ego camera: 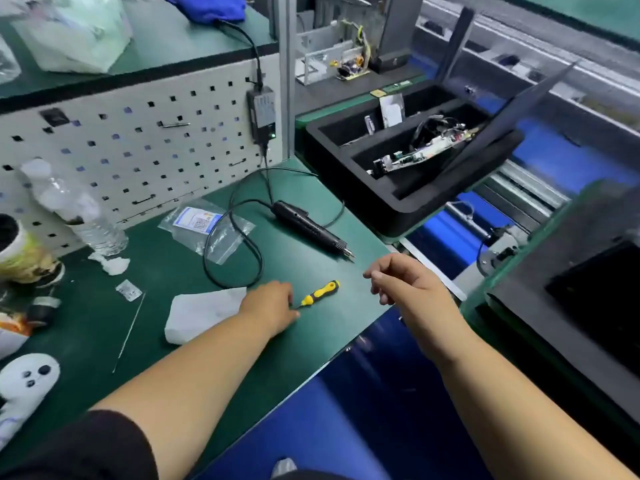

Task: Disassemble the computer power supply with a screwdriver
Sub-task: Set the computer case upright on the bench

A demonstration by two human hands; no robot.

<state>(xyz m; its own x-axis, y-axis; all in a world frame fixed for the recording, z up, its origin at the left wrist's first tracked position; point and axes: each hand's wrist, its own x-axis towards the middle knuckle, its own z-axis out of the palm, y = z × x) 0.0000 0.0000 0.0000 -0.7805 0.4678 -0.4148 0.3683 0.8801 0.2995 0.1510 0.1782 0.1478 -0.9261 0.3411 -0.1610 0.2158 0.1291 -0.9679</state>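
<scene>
Green matting covers the bench [304, 344], which serves as the reference surface. Beyond the bench's right edge sits a black compartmented tray [391, 202]; a circuit board with wiring [426, 147] lies tilted in its nearer compartment. A white pegboard [145, 140] stands along the bench's far edge, with a clear plastic bottle [79, 209] upright just before it. On the bench, toward its far right corner, lies a black corded electric screwdriver [311, 230]. A white cloth [204, 313] lies near the bench's front edge. The left hand [273, 306] rests on the bench with its fingers bent down at the tip of the yellow-and-black screwdriver [320, 293], which lies flat on the bench; whether they pinch the tip cannot be determined. The right hand [405, 282] hovers over the bench's right edge, fingers loosely curled, holding nothing visible. A clear zip bag [204, 226] lies mid-bench.
</scene>
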